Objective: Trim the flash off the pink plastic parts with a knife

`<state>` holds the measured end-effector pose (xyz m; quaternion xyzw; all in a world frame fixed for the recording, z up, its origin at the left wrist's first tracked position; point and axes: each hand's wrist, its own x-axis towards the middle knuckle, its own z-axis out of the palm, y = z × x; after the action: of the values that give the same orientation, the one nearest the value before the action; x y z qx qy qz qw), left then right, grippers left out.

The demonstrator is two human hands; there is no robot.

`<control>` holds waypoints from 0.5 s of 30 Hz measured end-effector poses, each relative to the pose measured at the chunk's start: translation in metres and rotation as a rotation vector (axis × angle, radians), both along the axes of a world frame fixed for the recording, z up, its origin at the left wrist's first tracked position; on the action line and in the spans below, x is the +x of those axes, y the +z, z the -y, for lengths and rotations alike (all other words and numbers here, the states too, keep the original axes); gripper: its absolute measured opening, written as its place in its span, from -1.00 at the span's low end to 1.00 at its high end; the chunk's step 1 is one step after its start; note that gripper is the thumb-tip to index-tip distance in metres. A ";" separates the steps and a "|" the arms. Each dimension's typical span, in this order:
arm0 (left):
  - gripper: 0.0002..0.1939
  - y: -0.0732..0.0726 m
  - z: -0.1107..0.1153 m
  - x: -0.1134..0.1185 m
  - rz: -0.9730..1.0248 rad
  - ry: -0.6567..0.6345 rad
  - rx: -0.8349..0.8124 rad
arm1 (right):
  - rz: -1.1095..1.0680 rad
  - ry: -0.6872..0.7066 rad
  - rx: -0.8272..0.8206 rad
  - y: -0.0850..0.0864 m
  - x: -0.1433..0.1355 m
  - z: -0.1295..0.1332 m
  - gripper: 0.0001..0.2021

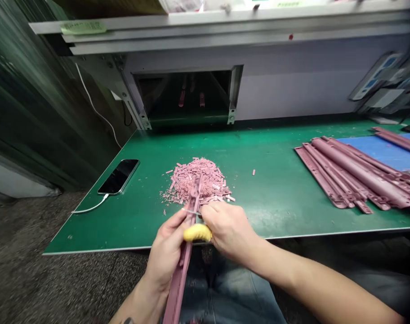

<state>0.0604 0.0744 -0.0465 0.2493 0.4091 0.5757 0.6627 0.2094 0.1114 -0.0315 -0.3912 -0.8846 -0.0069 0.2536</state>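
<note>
My left hand [166, 252] is closed around a long, narrow pink plastic strip [178, 288]. The strip slants from my lap up over the table edge, and its far end reaches in front of a heap of pink shavings [200, 177]. My right hand [230, 227] is closed beside the strip, gripping a thin blade [192, 211] that lies across it; the handle is hidden in the fingers. A yellow finger cover [197, 232], apparently on my right thumb, rests over the strip just below the blade.
A phone [119, 177] with a white cable lies at the left on the green table [269, 180]. Several pink plastic strips [356, 171] are piled at the right, partly over a blue sheet [380, 148]. A framed opening [191, 96] is behind, beneath a metal shelf [225, 33].
</note>
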 end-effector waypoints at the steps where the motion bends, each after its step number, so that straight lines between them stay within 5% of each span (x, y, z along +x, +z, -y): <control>1: -0.65 0.002 -0.006 -0.001 -0.006 0.018 0.004 | -0.011 0.053 0.002 -0.004 -0.004 0.013 -0.79; 6: -0.70 0.009 -0.052 -0.010 0.007 0.144 0.076 | 0.007 0.337 0.006 -0.058 -0.026 0.099 -0.73; 9: -0.78 0.015 -0.070 -0.017 0.046 0.211 0.107 | -0.088 0.451 -0.089 -0.084 -0.023 0.118 -0.53; 11: -0.79 0.019 -0.068 -0.018 0.071 0.200 0.107 | -0.184 0.449 -0.208 -0.078 -0.013 0.098 -0.54; 13: -0.79 0.021 -0.054 -0.014 0.078 0.142 0.082 | -0.329 0.327 -0.344 -0.054 0.001 0.061 -0.75; 15: -0.79 0.020 -0.034 -0.008 0.070 0.075 0.045 | -0.475 0.241 -0.394 -0.022 0.011 0.024 -0.72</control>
<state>0.0528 0.1081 -0.0263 0.2285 0.3818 0.6175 0.6486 0.2205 0.0877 -0.0540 -0.3158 -0.8250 0.2859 0.3712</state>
